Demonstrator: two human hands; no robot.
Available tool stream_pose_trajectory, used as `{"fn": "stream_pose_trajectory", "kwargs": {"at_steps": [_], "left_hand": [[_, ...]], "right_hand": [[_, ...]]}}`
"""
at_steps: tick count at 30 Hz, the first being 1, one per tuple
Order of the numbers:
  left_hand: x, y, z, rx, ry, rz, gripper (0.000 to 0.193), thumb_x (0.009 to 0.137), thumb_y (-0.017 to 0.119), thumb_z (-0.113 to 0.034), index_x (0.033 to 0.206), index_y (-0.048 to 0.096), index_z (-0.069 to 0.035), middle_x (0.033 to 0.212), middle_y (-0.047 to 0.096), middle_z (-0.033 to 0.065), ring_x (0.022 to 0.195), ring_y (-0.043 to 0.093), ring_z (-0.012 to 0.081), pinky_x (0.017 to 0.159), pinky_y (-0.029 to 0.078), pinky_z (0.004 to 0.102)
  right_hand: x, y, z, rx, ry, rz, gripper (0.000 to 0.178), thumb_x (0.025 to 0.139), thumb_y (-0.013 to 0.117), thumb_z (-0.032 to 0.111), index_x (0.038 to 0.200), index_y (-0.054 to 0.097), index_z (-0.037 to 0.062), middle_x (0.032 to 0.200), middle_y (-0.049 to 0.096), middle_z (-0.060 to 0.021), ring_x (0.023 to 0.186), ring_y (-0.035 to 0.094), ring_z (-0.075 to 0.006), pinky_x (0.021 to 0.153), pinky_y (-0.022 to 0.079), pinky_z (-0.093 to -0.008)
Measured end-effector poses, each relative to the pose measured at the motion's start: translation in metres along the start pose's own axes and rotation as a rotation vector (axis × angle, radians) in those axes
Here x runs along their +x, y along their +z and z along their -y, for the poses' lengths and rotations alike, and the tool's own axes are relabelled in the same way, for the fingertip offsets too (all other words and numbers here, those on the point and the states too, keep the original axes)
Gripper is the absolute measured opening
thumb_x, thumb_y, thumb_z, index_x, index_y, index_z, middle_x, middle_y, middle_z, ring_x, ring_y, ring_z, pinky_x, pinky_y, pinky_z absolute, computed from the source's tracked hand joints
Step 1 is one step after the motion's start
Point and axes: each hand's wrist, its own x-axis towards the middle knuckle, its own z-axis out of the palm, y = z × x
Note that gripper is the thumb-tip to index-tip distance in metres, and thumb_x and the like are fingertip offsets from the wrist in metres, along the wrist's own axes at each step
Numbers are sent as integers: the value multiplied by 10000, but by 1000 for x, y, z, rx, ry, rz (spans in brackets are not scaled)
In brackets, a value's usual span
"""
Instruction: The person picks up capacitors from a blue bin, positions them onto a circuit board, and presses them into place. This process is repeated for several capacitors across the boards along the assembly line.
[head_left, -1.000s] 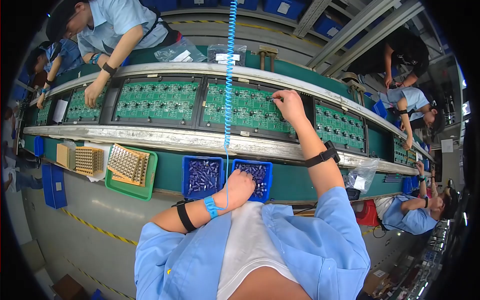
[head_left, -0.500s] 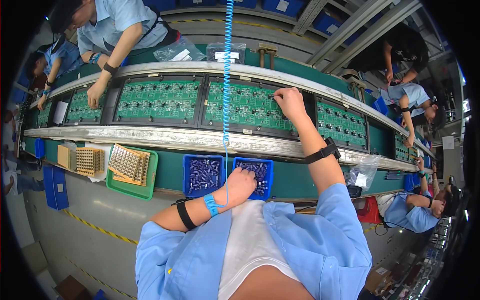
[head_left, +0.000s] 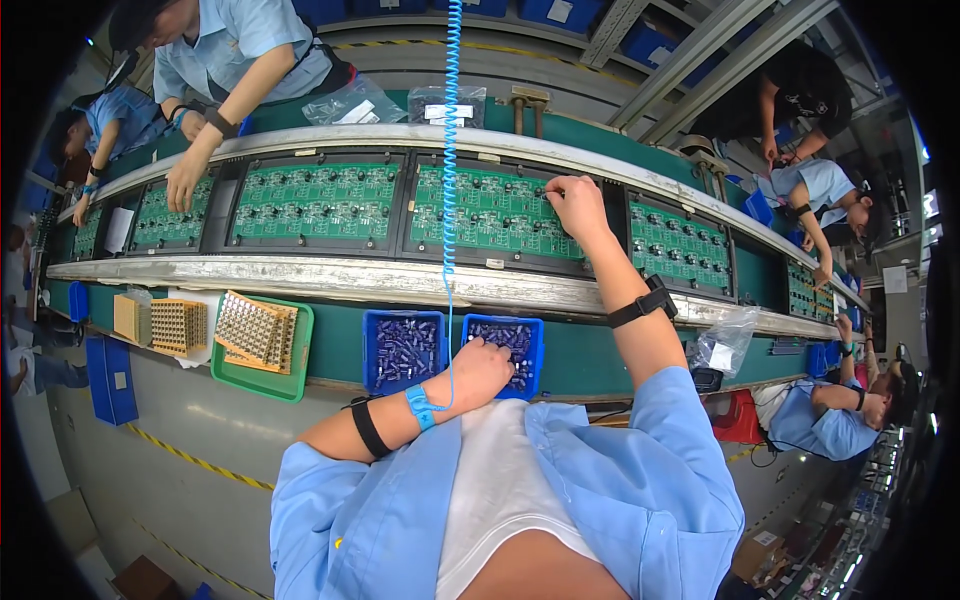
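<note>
My right hand (head_left: 577, 207) is over the right end of a green circuit board panel (head_left: 480, 205) in a black carrier frame. Its thumb and fingers are pinched at the board's surface, and whatever small part they hold is mostly hidden. My left hand (head_left: 478, 368) rests at a blue bin (head_left: 537, 370) of small purple cylindrical capacitors. Its fingers curl down among them, so anything gripped there is out of sight. Beside it stands a second blue bin (head_left: 367, 352) with more capacitors (head_left: 404, 348). A blue coiled cord (head_left: 451, 150) runs down to the band on my left wrist.
Metal rails (head_left: 350, 268) border the line of carriers. A green tray (head_left: 300, 370) with stacked part holders stands left of the bins. A clear plastic bag (head_left: 725, 340) lies at the right. Across the line, a co-worker's hand (head_left: 187, 185) hovers over another board.
My right hand has shifted very slightly left at the same board area. My left hand stays at the bin. The co-worker's hand across the line has moved slightly up and left.
</note>
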Motion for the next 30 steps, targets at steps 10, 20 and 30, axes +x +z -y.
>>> {"fn": "stream_pose_trajectory", "kwargs": {"at_steps": [10, 20, 30], "left_hand": [[6, 34, 6, -131, 76, -154, 125, 737, 677, -164, 699, 760, -79, 739, 720, 158, 737, 731, 349, 625, 591, 487], [39, 82, -5, -231, -73, -61, 186, 708, 688, -166, 791, 780, -28, 850, 755, 200, 793, 743, 374, 633, 581, 497], [9, 4, -9, -410, -139, -48, 189, 703, 673, -138, 816, 763, -17, 853, 709, 239, 796, 707, 434, 693, 581, 526]], "right_hand": [[-16, 6, -4, -165, -92, -35, 108, 856, 702, 193, 891, 759, 108, 881, 720, -152, 878, 687, -368, 795, 556, -489], [-19, 10, -18, -112, -109, -76, 142, 871, 759, 121, 991, 740, 50, 980, 726, -113, 956, 651, -347, 850, 522, -464], [-121, -80, 67, 293, -3, 26, 127, 909, 713, 83, 1011, 739, 11, 1007, 736, -128, 968, 692, -278, 896, 531, -371]]}}
